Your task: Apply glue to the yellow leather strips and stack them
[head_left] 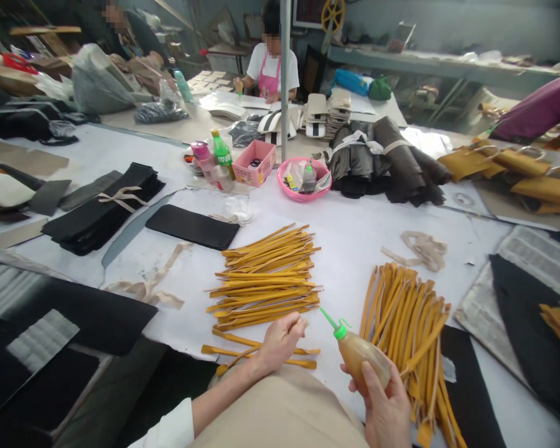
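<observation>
My right hand (385, 404) grips a squeeze bottle (361, 354) of amber glue with a green nozzle pointing up and left. My left hand (280, 339) rests with its fingers curled on a yellow strip (261, 341) at the near edge of the white table (350, 249). Just beyond that hand lies a fanned pile of yellow strips (266, 280). A second pile of yellow strips (410, 323) lies to the right of the bottle, running toward me.
A pink basket (303, 180), a pink box (254, 163) and bottles (221, 152) stand mid-table by a metal pole (284, 74). Black pieces (193, 227) lie left, dark rolls (387, 162) behind. Two people sit at the far table; a purple sleeve (541, 112) shows right.
</observation>
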### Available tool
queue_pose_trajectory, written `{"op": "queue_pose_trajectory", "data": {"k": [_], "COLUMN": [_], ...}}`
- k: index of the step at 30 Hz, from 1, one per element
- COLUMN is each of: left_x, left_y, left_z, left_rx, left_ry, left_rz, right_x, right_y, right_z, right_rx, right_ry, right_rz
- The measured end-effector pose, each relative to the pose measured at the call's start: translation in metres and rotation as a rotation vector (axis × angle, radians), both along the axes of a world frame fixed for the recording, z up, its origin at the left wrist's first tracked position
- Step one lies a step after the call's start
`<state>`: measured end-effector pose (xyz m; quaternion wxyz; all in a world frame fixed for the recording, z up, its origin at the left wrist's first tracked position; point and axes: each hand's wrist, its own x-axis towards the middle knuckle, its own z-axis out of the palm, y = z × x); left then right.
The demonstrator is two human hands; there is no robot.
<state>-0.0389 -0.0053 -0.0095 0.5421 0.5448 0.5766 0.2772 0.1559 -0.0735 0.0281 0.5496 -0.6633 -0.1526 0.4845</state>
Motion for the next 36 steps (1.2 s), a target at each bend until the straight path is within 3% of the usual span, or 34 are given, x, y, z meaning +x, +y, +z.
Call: {"op": "queue_pose_trajectory", "data": {"k": [7,15,22,26,32,36], "left_x": [-0.004,-0.010,-0.012,-0.011,-0.012,-0.012], "left_y": [0.001,0.003,0.003,0.002,0.001,0.001], "left_z": [0.002,0.010,0.018,0.014,0.008,0.010], "left_rx": [0.002,0.002,-0.015,-0.006,-0.003,-0.018], "left_ry": [-0.065,-0.149,-0.227,-0.205,-0.234,-0.276], "left_rz": [0.001,-0.010,-0.032,0.002,0.003,0.001], "right_x": [0.007,0.012,0.011,0.016,0.011,0.006], "right_y": [-0.009,-0.021,-0.020,-0.024,-0.025,-0.022], "right_z": [-0.001,-0.016,-0.012,-0.012,-0.020,-0.021], "right_rx": [0.053,0.175,0.228,0.256,0.246,0.214], "right_ry": [-0.154,-0.583,-0.900,-0.871,-0.812,-0.790], "right_rz": [0.100,0.307,0.339,0.290,0.400,0.281]}}
